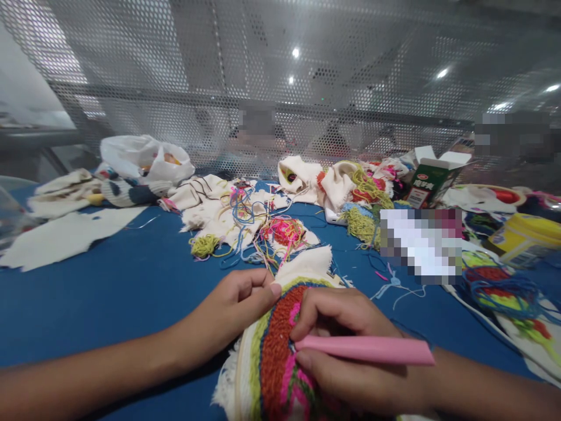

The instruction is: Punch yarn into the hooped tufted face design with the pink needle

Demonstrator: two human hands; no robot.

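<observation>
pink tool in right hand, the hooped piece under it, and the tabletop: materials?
Pink tool in the right hand: looks like smooth matte plastic, uniform colour, no seams visible. Hooped piece, steadied by the left hand: looped yarn in red, green and pink on cream woven cloth with frayed edges. Tabletop: blue, dull, probably fabric or felt cover; unclear.

hoop (272,362) between hands | yarn tangle (280,231) behind | carton (427,178) far right
</observation>
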